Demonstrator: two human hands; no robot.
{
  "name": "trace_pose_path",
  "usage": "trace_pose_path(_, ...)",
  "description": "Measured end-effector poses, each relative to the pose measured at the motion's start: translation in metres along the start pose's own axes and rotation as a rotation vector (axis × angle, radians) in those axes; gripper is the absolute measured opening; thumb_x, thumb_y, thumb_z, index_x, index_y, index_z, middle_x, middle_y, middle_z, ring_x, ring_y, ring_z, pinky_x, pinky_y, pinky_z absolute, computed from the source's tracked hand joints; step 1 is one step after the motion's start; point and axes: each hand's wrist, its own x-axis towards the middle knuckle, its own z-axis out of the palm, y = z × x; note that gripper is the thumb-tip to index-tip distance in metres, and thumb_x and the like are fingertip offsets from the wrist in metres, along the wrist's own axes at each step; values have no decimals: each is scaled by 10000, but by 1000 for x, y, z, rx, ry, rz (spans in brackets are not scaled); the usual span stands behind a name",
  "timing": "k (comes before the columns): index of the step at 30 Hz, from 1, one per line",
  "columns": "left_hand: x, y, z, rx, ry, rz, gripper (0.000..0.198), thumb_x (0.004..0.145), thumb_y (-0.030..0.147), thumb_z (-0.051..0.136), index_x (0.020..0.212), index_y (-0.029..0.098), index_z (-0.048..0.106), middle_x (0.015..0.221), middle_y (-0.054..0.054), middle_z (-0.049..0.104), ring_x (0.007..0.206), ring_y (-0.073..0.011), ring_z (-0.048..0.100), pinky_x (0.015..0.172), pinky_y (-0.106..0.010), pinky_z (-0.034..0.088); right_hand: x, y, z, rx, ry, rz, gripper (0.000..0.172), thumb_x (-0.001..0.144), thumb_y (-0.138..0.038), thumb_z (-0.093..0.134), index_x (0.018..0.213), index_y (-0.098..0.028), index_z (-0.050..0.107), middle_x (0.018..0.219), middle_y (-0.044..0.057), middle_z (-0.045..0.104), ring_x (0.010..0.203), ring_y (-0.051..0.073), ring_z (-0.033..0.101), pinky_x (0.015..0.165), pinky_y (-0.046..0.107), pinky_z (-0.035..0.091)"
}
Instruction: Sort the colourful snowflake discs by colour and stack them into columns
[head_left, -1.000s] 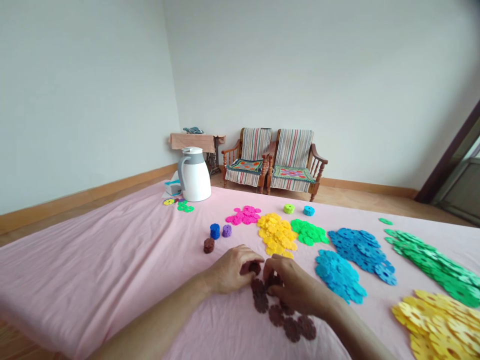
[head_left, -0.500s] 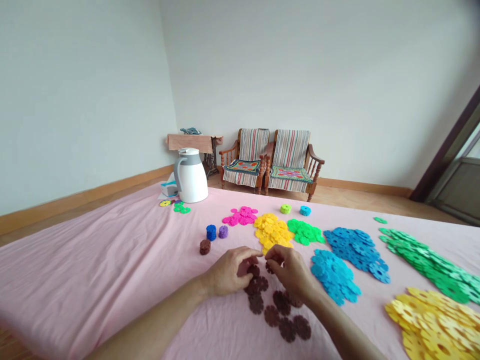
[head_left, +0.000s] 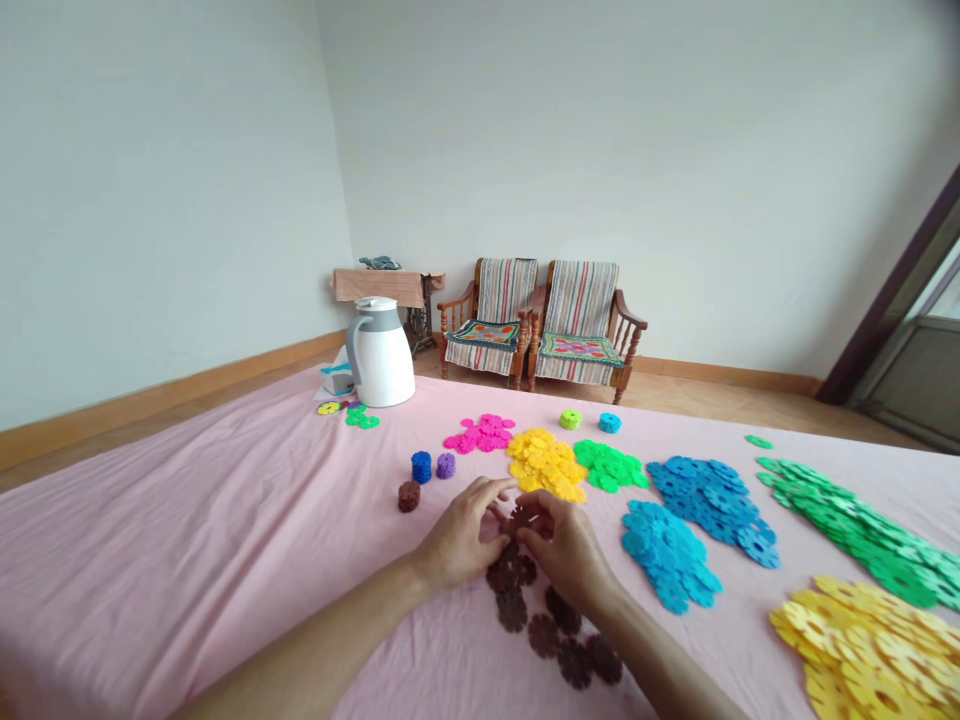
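Note:
My left hand (head_left: pixel 463 535) and my right hand (head_left: pixel 566 548) meet over the pink cloth, fingers curled toward each other. Between their fingertips is a dark brown flower-shaped plastic disc (head_left: pixel 519 520), held on both sides; whether more discs sit beneath it is partly hidden by the fingers. Just below the hands, several loose brown discs (head_left: pixel 544 635) lie flat, some overlapping, some covered by my right wrist. A short stack of brown discs (head_left: pixel 409 496) stands left of my left hand, near a dark blue stack (head_left: pixel 421 467) and a purple stack (head_left: pixel 446 465).
Beyond the hands lie yellow (head_left: pixel 546 465), pink (head_left: pixel 481 434) and green discs (head_left: pixel 613 467). Blue piles (head_left: pixel 671 555) and another yellow pile (head_left: pixel 877 650) spread to the right. A white jug (head_left: pixel 386 365) stands at the back left of the pink cloth (head_left: pixel 247 520).
My right hand has moved left and closer to my left hand, bringing a brown disc between the fingertips of both. The piles and stacks stay put.

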Motion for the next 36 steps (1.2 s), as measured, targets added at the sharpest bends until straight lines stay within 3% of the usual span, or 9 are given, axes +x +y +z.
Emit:
trace_pose_path(7, 0, -4, -3, 16, 3, -28, 593, 658, 39, 594, 1215, 214, 488, 1090, -50, 565, 886, -145, 584, 868, -290, 467, 2, 5, 0, -259, 0, -27, 232, 698, -156, 523, 881, -171, 665, 807, 49, 689, 685, 160, 621, 649, 269, 457)
trace_pose_path(11, -1, -4, -9, 107, -12, -98, 587, 654, 119, 658, 1212, 221, 506, 968, -33, 623, 900, -179, 577, 861, -323, 464, 0, 1, -7, -255, -38, 16, 342, 660, -105, 498, 976, -143, 625, 794, 51, 681, 619, 139, 613, 593, 248, 462)
trace_pose_path(19, -2, -6, -9, 80, -33, -121, 507, 670, 125, 626, 1167, 184, 545, 849, -22, 651, 797, -165, 604, 811, -301, 486, -1, 8, -1, -221, 34, -42, 296, 636, -78, 455, 870, -157, 618, 761, 36, 668, 663, 150, 610, 613, 252, 461)
trace_pose_path(27, -2, -5, -9, 64, -25, -122, 492, 676, 101, 592, 1161, 169, 552, 847, -22, 662, 819, -161, 611, 807, -273, 479, -1, 6, -3, -98, -34, -75, 300, 684, -79, 447, 928, -164, 598, 815, 36, 681, 750, 152, 625, 696, 262, 471)
trace_pose_path(32, -1, -9, -12, 68, 27, -144, 402, 717, 88, 516, 1106, 161, 583, 828, -22, 672, 747, -140, 620, 708, -233, 484, -3, -1, -5, -233, -53, -65, 176, 715, -121, 485, 805, -173, 628, 682, 4, 623, 607, 124, 552, 570, 229, 416)
trace_pose_path(36, 0, -17, -13, 189, 117, -143, 261, 750, 107, 481, 945, 158, 648, 810, -33, 664, 742, -147, 605, 692, -236, 465, -9, -8, 0, -350, -190, -114, 212, 707, -99, 518, 833, -205, 651, 792, 5, 592, 679, 114, 544, 629, 222, 408)
